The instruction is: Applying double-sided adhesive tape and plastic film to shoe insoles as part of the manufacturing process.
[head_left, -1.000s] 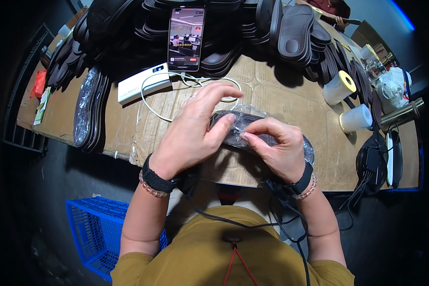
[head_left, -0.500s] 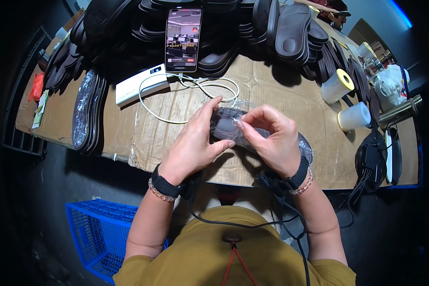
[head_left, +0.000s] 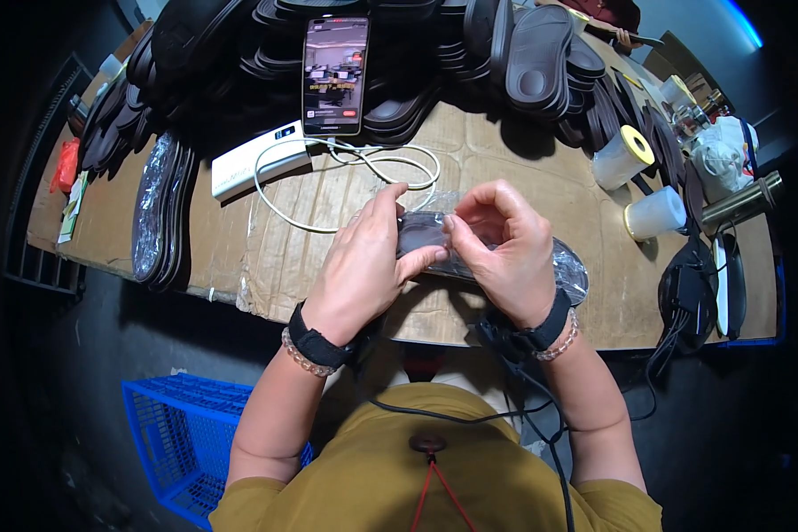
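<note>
A dark shoe insole (head_left: 419,234) partly covered in clear plastic film (head_left: 571,269) lies crosswise in front of me on the cardboard. My left hand (head_left: 362,257) grips its left end, thumb along the near edge and fingers on the far side. Above the insole, my right hand (head_left: 512,255) pinches the film between thumb and forefinger. That hand hides the middle of the insole, while its shiny wrapped right end shows beyond the wrist.
Large piles of dark insoles (head_left: 536,58) line the back. A phone (head_left: 335,75) leans there beside a white power bank (head_left: 257,164) and looped white cable. Film rolls (head_left: 654,213) stand right; a film-wrapped stack (head_left: 151,217) lies left. A blue crate (head_left: 186,395) sits below. Another person's hand (head_left: 624,37) shows far right.
My right hand keeps its pinch on the film, with its fingers drawn closer together. The left thumb has slid slightly right along the insole's near edge. The view has shifted slightly.
</note>
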A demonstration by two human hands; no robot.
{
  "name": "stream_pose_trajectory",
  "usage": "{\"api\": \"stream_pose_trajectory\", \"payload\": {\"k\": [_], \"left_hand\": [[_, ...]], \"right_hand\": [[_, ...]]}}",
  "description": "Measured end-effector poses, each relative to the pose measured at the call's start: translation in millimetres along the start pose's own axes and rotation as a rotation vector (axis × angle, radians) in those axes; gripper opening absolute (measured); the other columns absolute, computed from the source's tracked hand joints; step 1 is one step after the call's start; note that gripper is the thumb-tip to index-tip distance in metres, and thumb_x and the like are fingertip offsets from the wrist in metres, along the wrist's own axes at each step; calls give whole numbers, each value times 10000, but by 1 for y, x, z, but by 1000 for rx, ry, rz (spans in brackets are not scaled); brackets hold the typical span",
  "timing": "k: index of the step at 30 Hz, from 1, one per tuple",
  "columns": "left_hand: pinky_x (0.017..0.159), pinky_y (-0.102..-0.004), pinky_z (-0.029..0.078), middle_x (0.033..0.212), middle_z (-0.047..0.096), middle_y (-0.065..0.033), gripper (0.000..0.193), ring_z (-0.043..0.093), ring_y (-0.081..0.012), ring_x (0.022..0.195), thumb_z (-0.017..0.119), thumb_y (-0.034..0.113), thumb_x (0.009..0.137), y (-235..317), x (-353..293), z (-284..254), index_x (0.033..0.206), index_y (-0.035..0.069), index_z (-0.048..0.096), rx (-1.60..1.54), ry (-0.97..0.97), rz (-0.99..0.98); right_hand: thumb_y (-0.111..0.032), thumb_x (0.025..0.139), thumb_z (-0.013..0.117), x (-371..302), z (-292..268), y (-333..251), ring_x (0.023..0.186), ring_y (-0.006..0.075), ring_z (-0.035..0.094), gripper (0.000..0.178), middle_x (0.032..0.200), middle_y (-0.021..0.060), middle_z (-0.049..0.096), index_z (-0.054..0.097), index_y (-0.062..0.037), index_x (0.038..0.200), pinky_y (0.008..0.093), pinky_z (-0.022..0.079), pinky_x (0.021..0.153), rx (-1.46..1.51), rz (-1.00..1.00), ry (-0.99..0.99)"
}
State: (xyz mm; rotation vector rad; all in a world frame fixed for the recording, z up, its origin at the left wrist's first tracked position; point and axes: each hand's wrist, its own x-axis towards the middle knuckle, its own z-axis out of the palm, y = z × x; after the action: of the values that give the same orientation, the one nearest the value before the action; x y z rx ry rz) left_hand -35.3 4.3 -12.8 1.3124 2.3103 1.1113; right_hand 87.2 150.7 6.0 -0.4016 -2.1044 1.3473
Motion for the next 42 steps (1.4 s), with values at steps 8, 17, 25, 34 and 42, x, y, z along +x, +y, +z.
{"api": "stream_pose_trajectory", "payload": {"k": [8,17,25,34,42], "left_hand": [[1009,-451,522,1264,661,-234,673,659,-386,1170,817,234,905,5,1,3,1448,-17,507,132,39,-12],[1111,-472,423,1346,561,-175,779,524,-380,1317,885,138,747,52,-15,-7,1425,42,516,206,205,243],[1017,-420,469,1152,687,-141,465,649,-313,1140,845,175,800,86,7,21,1194,22,651,251,-150,530],[871,-434,515,959,694,-147,388,683,-336,944,842,329,838,79,23,46,996,8,692,431,-310,421],[821,-472,540,893,728,-189,417,717,-359,902,774,399,908,86,37,43,974,-4,693,377,-371,342]], "right_hand": [[-96,1082,532,14,-78,-6,865,175,748,212,1036,138,769,608,45,1221,306,584,778,72,79,-209],[-24,795,706,-14,-114,7,1037,348,603,230,1048,162,602,761,-52,1017,433,509,929,-656,-148,-479],[-84,767,757,-20,-119,10,1040,337,612,224,1076,152,619,751,-64,990,439,490,916,-800,-223,-505],[-76,886,676,-23,-127,21,930,364,659,73,916,149,659,629,-36,926,458,526,812,-705,-81,-175],[-39,869,636,-16,-141,29,833,345,641,81,888,158,637,602,6,927,423,514,749,-450,-280,-31]]}}
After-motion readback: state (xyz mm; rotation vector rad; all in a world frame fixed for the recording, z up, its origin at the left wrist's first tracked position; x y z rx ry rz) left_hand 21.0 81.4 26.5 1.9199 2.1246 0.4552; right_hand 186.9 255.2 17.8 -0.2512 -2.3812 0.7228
